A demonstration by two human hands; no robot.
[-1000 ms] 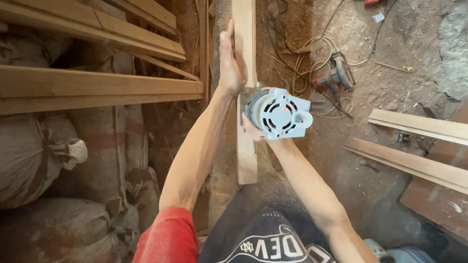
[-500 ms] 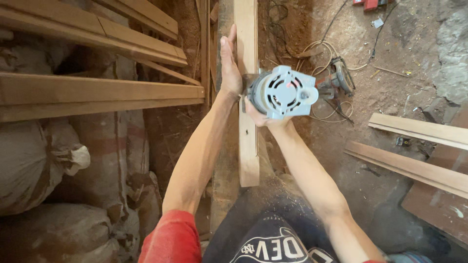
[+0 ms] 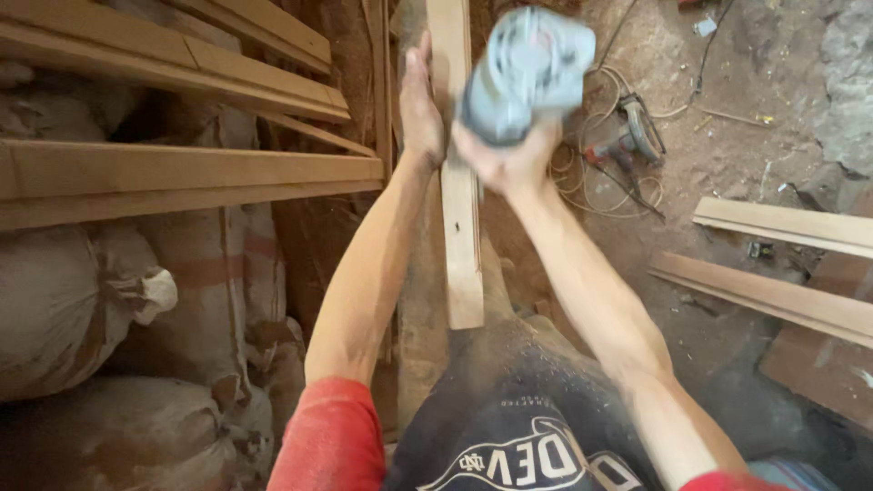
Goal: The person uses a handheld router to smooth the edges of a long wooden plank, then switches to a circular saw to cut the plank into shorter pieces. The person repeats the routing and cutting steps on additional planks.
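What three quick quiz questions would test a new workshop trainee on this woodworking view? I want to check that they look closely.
1. True or false: the left hand rests flat against the long wooden strip.
2. What does the right hand grip? A) hammer B) grey power tool C) paintbrush
3. What lies on the dirt floor to the right of the strip?

Key: 1. True. 2. B, the grey power tool, blurred. 3. Another power tool with tangled cords, and wooden planks.
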